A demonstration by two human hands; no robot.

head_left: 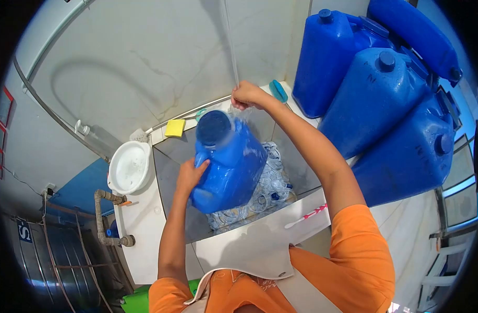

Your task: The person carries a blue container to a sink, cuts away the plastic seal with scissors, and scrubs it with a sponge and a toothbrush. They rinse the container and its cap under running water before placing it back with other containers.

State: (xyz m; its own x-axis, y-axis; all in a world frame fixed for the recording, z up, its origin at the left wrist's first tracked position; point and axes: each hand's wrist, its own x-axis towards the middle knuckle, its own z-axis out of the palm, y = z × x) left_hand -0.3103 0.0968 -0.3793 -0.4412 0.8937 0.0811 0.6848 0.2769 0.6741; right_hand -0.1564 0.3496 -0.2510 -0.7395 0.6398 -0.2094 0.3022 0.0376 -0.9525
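A large blue water jug (233,172) with a dark blue cap (214,128) is tilted over the grey tiled basin (172,169). My left hand (191,177) is closed round the jug's handle. Above the jug, my right hand (244,95) is closed on a thin pale hose (230,44) that comes down along the wall. Water splashes between that hand and the wet jug's upper side. Beneath the jug lies a heap of clear, crumpled-looking plastic pieces (274,175) with some blue bits; their exact kind is hard to make out.
Several blue jugs (372,99) crowd the right side. A white tub (129,168) with suds stands left, near a yellow sponge (175,128). A teal brush (278,91) rests on the back ledge. A pink-and-white brush (306,216) lies on the front ledge. Pipes (104,221) stick out at left.
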